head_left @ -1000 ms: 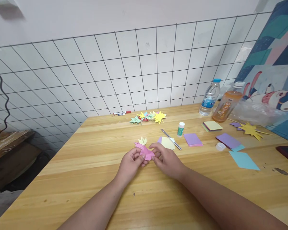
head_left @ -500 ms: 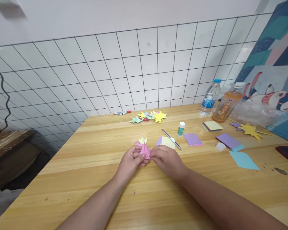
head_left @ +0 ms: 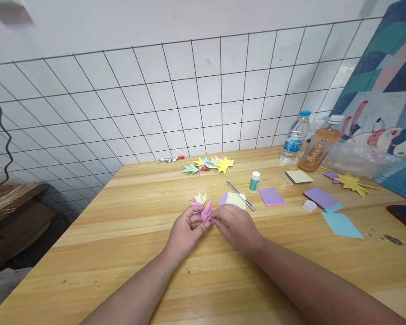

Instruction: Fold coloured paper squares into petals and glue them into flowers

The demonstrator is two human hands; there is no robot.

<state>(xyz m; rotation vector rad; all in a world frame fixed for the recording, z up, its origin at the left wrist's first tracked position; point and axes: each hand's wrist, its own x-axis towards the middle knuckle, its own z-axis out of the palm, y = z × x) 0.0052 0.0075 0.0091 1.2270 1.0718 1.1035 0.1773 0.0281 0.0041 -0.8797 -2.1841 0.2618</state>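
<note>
A small pink folded paper [head_left: 206, 212] stands between my two hands, just above the table. My left hand [head_left: 188, 226] is closed on its left and lower side, the thumb pressed along the bottom. On the other side my right hand [head_left: 237, 222] pinches the paper's right edge between thumb and fingers; the fingertips are partly hidden. Right behind the left hand lie a pale yellow folded paper piece [head_left: 200, 198] and other folded pieces in pink and purple, partly covered by the fingers. Beyond the right hand a craft knife [head_left: 241, 196] rests across pale yellow paper [head_left: 233, 201].
A glue stick [head_left: 254, 182] stands uncapped near its white cap [head_left: 309, 206]. Several stacks of square paper [head_left: 271, 196] lie to the right. Folded paper leaves [head_left: 224, 164] and markers [head_left: 172, 158] are by the wall. Two bottles [head_left: 295, 137] stand at back right.
The pink paper has been turned or folded narrower and now shows a slim point leaning right. Both hands keep hold of it in nearly the same place.
</note>
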